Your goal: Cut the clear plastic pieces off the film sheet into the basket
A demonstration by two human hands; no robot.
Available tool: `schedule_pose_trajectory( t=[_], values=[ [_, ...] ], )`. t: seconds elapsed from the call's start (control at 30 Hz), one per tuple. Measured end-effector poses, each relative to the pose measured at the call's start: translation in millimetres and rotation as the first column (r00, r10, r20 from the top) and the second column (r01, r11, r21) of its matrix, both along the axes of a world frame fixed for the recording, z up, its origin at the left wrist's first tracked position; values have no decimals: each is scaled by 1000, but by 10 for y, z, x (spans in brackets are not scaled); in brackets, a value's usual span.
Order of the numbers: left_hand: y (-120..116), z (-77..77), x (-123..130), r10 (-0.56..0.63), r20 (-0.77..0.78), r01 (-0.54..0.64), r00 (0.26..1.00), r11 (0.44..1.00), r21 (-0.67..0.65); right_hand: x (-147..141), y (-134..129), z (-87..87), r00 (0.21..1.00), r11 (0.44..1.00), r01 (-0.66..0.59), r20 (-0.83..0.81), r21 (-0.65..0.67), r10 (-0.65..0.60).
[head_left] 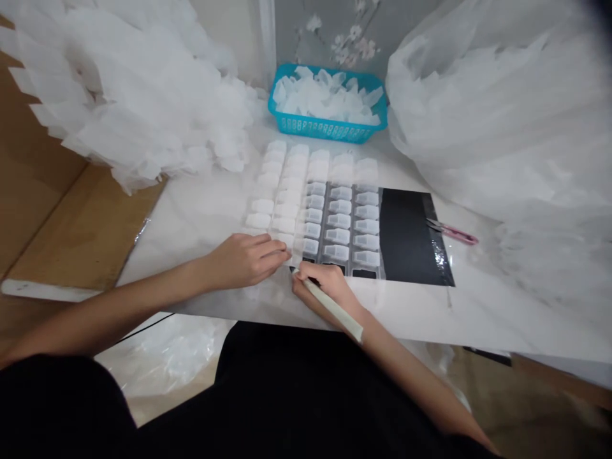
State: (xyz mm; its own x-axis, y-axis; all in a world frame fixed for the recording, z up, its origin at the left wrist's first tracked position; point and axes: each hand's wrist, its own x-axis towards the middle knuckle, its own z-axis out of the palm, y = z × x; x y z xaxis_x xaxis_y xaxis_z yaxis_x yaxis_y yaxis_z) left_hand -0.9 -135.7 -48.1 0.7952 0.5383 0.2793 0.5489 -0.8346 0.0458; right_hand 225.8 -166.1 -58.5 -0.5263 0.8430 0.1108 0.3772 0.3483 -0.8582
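Pinching a pale strip (340, 313), the right hand (329, 279) sits beside the left hand (246, 258), its grip unclear, at the mid-frame tray (352, 233); most slots (364, 274) look filled, the nearest seemingly unfilled.

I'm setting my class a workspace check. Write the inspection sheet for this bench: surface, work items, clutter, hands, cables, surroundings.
Surface: white table, pale and smooth-looking.
Work items: white pieces in five columns; black sheet extending to their right.
Clutter: pink-handled snips, tips over the sheet's right edge; blue basket of white pieces at the back; white heap at left; filled translucent bag at right.
Hands: left hand at the left columns' near end, contact unclear; right hand gripping a pale strip.
Cables: thin black cord below the table's near edge, ends not traceable.
Surroundings: grey backdrop with blossom pattern; brown panel at left.
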Motion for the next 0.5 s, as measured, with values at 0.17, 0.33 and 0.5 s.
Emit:
schedule_pose_trajectory(
  t=[0.17, 0.33, 0.5],
  values=[
    [-9, -37, 20, -11, -34, 12, 999, 1000, 10, -17, 30, -7, 999, 1000, -22, 27, -20, 23],
    [-72, -61, 71, 16, -136, -8, 991, 998, 64, -70, 88, -11, 992, 998, 1, 127, -57, 6],
    [-84, -1, 54, 238, 412, -180, 879, 968, -174, -121, 129, 54, 970, 998, -3, 242, -64, 19]
  ],
)
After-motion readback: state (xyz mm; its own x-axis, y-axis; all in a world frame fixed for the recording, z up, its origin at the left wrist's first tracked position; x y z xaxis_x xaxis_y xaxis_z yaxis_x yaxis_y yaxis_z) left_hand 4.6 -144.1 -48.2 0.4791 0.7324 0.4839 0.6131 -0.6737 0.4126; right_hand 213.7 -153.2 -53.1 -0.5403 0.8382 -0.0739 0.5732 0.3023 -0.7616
